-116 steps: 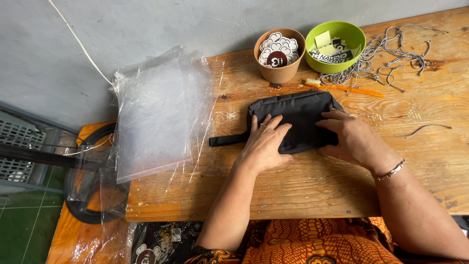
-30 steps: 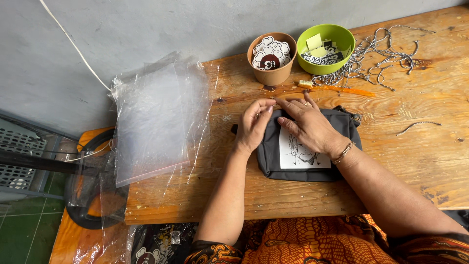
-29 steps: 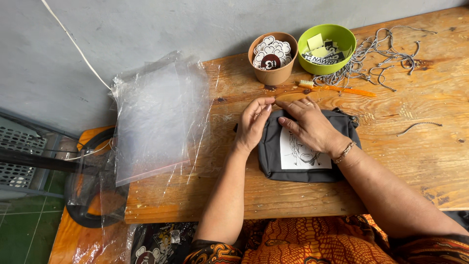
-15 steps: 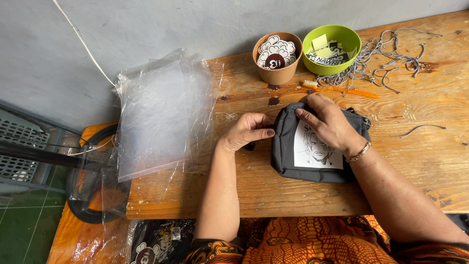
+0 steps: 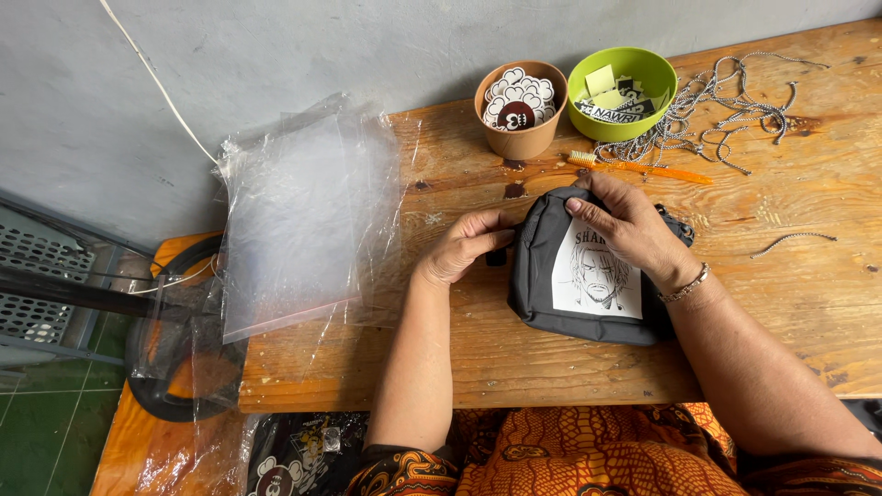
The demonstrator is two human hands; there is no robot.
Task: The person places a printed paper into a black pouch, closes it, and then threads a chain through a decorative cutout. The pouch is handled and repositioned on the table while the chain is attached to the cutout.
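We see a dark grey pouch (image 5: 551, 276) lying on the wooden table (image 5: 570, 367), near its front edge, with a white printed panel showing a drawn face turned up toward us. Our right hand (image 5: 629, 225) lies flat over the pouch's upper right part, fingers stretched toward its top edge, a bracelet (image 5: 684, 285) on the wrist. Our left hand (image 5: 464, 248) is curled at the pouch's left side, fingertips pinched on a small dark tab there; whether that tab is a zipper pull or a strap end we cannot tell.

Behind the pouch stand a brown cup (image 5: 521, 108) filled with round white stickers and, just beside it on the right, a green bowl (image 5: 622, 92) with small paper pieces. An orange toothbrush (image 5: 634, 165) lies in front of the bowl, and grey cords (image 5: 726, 115) are tangled to its right, one loose cord (image 5: 790, 242) well apart near the right edge. A stack of clear plastic bags (image 5: 294, 220) overhangs the table's left end. An orange patterned cloth (image 5: 588, 455) covers our lap.
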